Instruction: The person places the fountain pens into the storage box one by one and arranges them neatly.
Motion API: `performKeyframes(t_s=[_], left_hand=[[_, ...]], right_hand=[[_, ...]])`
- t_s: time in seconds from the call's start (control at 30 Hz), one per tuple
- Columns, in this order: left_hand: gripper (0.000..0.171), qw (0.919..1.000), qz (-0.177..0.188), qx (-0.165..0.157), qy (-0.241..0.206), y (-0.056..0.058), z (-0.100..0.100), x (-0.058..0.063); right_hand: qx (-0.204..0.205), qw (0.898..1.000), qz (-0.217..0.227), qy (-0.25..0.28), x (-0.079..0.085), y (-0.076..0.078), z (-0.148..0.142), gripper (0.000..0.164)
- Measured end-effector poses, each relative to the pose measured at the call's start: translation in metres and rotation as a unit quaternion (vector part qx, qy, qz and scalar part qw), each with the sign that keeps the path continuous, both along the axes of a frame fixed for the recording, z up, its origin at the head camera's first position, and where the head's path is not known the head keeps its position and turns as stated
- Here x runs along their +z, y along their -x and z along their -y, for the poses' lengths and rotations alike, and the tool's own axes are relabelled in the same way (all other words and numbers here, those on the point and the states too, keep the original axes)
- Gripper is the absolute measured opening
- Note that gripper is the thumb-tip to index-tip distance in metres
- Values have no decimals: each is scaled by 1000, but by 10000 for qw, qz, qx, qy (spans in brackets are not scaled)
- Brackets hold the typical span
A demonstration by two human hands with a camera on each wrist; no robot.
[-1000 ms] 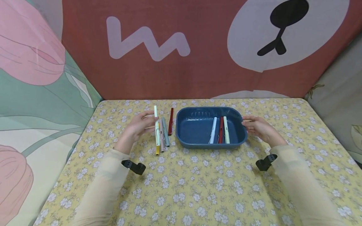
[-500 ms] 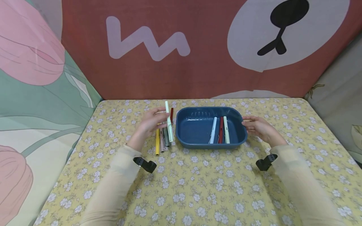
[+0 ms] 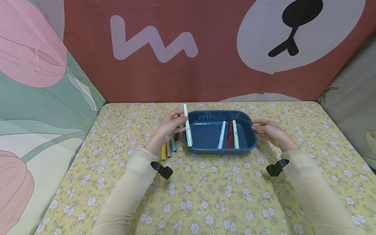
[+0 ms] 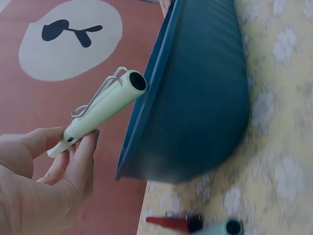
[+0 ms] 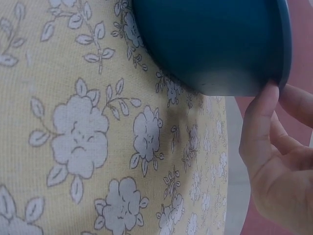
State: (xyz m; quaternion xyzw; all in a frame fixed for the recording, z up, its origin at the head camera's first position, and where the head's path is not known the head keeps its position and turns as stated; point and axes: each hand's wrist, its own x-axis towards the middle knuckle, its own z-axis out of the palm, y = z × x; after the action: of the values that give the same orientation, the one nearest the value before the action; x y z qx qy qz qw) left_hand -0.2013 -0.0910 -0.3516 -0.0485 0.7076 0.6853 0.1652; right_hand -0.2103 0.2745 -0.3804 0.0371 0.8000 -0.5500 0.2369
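My left hand [image 3: 170,125] pinches a pale green pen [image 4: 105,107] between thumb and fingers, with its silver clip and dark round end showing in the left wrist view. In the head view the pen overlaps the left rim of a dark blue tray [image 3: 202,151]. Inside the tray lie a light blue pen [image 3: 222,134], a dark red pen [image 3: 229,134] and a second pale green pen [image 3: 235,134], side by side. My right hand [image 3: 271,133] grips the tray's right rim, thumb [image 5: 264,105] on the outer wall and fingers over the edge.
Left of the tray, partly hidden by my left hand, lie a yellow pen [image 3: 164,152], a greyish pink pen [image 3: 168,150], a grey-green pen [image 3: 173,143] and a red pen [image 4: 171,223]. A flowered cloth [image 3: 202,192] covers the table, and a printed red fabric [image 3: 211,75] rises behind.
My left hand has carried the pale green pen rightward from above the loose pens to the tray's left rim. My right hand keeps its hold on the tray.
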Motion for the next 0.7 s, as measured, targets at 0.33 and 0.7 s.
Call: performKeyframes(t_s=[0.33, 0.7], left_hand=[[46, 9997, 23, 216, -129, 6, -34, -3], [43, 9999, 92, 63, -120, 7, -58, -11]], right_hand=[[21, 10000, -26, 6, -2, 1, -1, 57], [2, 10000, -29, -50, -3, 1, -1, 60]])
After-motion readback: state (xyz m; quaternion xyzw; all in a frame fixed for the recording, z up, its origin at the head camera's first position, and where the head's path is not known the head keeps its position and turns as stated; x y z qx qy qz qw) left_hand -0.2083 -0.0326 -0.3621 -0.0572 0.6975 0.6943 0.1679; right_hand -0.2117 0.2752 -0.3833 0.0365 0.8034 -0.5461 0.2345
